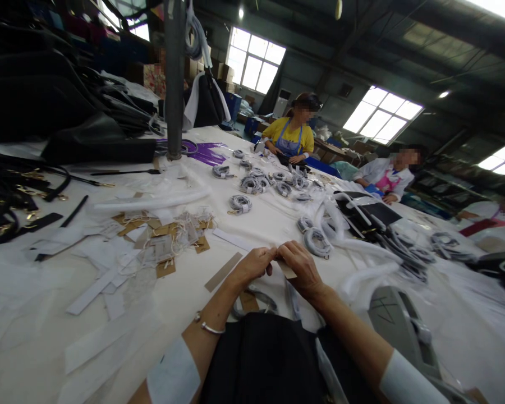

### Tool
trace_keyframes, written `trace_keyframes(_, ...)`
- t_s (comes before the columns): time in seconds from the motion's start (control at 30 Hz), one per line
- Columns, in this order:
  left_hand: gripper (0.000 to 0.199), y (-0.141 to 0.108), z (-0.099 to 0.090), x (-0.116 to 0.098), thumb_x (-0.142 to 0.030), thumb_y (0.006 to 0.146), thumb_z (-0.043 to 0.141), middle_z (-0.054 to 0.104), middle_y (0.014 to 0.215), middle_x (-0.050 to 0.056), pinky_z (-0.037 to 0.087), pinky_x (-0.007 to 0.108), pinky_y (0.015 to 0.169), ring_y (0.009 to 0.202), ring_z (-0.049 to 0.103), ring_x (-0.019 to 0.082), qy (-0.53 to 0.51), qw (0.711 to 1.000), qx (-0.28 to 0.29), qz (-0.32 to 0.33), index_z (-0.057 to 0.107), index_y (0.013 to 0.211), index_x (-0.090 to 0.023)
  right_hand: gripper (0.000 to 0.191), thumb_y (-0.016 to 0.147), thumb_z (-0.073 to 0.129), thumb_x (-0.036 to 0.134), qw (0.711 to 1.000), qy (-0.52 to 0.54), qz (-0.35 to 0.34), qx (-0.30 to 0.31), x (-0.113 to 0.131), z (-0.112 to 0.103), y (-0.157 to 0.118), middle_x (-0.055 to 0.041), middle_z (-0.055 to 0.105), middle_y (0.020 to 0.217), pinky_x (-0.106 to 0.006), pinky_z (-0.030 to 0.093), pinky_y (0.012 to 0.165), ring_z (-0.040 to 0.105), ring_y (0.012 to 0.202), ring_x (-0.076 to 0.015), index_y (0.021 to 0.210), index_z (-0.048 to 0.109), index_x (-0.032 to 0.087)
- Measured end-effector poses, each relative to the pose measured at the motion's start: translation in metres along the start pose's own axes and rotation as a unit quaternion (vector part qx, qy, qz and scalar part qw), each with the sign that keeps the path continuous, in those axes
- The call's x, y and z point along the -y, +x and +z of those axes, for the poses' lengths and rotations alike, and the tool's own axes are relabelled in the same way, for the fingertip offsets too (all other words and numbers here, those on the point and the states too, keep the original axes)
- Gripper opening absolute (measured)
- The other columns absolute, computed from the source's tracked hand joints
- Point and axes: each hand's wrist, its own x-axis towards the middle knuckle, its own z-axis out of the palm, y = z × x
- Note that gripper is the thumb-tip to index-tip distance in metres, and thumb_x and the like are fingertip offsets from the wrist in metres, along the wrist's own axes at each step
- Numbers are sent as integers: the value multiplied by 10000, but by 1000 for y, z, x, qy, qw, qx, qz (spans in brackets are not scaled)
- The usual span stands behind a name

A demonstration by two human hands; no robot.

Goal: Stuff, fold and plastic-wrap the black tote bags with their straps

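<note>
My right hand (301, 265) is closed on a small tan card (287, 270), which shows below its fingers. Fingers curled, my left hand (256, 264) meets it at the fingertips; what it pinches, if anything, is hidden. Below both hands a black bag (261, 353) stands close to my body. Behind the bag lies a grey looped strap (269, 300) with a brown tag (249, 302) inside the loop. A flat greyish strip (223, 272) rests on the table just left of my left hand.
Brown tags with strings (166, 266) and white paper strips (92, 292) lie left. Coiled grey-wrapped straps (252, 184) spread across the table ahead. A grey tape dispenser (398, 320) stands right. A metal post (174, 84) rises at left. Co-workers (292, 137) sit across the table.
</note>
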Motion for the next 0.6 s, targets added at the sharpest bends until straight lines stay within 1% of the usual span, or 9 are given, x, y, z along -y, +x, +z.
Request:
trace_keyframes(0.07,505,0,-3,3,-613,821,475,612,700,-4,383,240,554,583,509,121,39,999,-9,18,583,973,-144,115,876,509,167,999,36,41,0,-6,8,-1,-33,534,758,-305,378,679,479,738,-184,766,501,199)
trace_keyframes(0.13,431,-1,-4,5,-499,812,562,658,919,31,439,250,697,800,595,158,98,994,-35,31,545,1083,-165,112,852,539,176,995,72,75,1,-9,15,-1,-19,536,739,-290,379,660,488,723,-173,752,496,203)
trace_keyframes(0.2,344,-2,-2,6,-412,871,515,656,1043,58,446,276,797,948,611,190,192,978,-77,26,509,1128,-183,141,829,579,214,987,115,112,9,-11,21,1,-7,542,713,-280,381,637,494,691,-161,719,491,206)
trace_keyframes(0.23,290,-3,0,6,-384,915,450,659,1045,69,449,292,811,968,619,202,248,964,-96,18,502,1122,-187,166,816,602,239,979,149,135,11,-12,22,2,-3,555,711,-276,389,631,503,680,-155,699,488,207)
trace_keyframes(0.3,259,-4,4,7,-332,975,314,671,999,81,461,317,795,944,644,218,358,927,-112,3,499,1092,-194,223,778,654,294,950,243,195,-9,-17,19,6,-7,603,751,-273,427,645,544,697,-151,671,480,206)
trace_keyframes(0.37,276,-5,7,8,-300,992,257,675,976,87,473,326,775,919,660,223,439,892,-108,1,501,1068,-198,241,739,692,345,908,315,269,-60,-30,10,9,-19,641,805,-285,470,683,587,749,-164,691,502,205)
trace_keyframes(0.43,277,-5,8,10,-281,994,248,679,960,89,481,328,764,909,669,225,481,871,-103,6,503,1059,-197,225,727,684,372,874,315,361,-79,-49,-4,7,-35,659,835,-299,498,707,615,791,-182,762,549,196)
trace_keyframes(0.5,278,-5,9,12,-277,995,251,683,926,89,489,333,744,888,677,233,498,862,-96,8,510,1051,-190,227,721,659,352,853,271,445,-34,-71,-18,-1,-53,672,845,-305,516,696,635,790,-189,839,586,172)
trace_keyframes(0.6,271,-3,9,15,-293,988,311,673,962,89,496,328,714,866,678,229,498,861,-97,28,465,1177,-177,233,620,704,250,830,205,514,71,-102,-38,-23,-72,685,794,-336,532,660,657,743,-220,810,619,143)
